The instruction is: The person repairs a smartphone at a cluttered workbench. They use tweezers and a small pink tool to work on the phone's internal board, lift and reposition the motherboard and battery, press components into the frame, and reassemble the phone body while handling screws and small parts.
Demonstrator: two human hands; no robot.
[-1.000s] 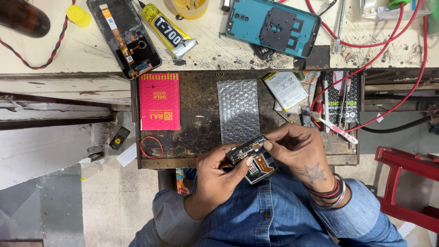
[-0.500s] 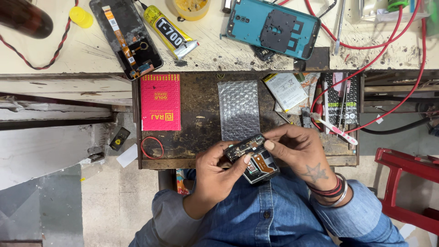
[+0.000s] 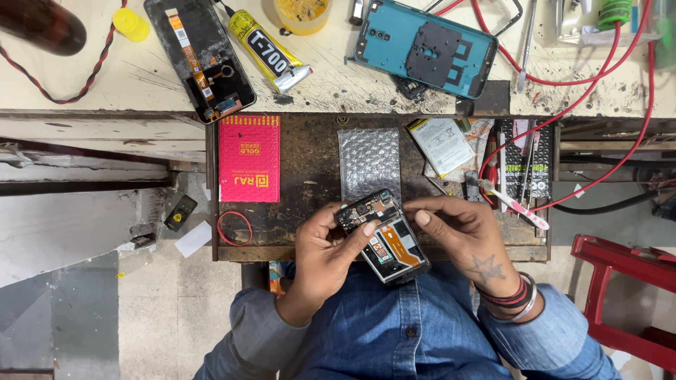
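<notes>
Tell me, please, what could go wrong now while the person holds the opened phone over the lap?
1. The opened phone is held by the left hand and right hand past the edge of the drawer, above the lap; if the grip slips, it may fall to the floor.
2. Its orange flex cable lies bare near the left thumb; pressure there might damage it.

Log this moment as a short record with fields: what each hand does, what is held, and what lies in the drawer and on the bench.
held item: opened phone, circuit side up
left hand: grips the phone's left edge, thumb on its upper part
right hand: fingers at the phone's top right corner
drawer: pink packet, bubble wrap, battery
bench: teal phone frame, glue tube
</notes>
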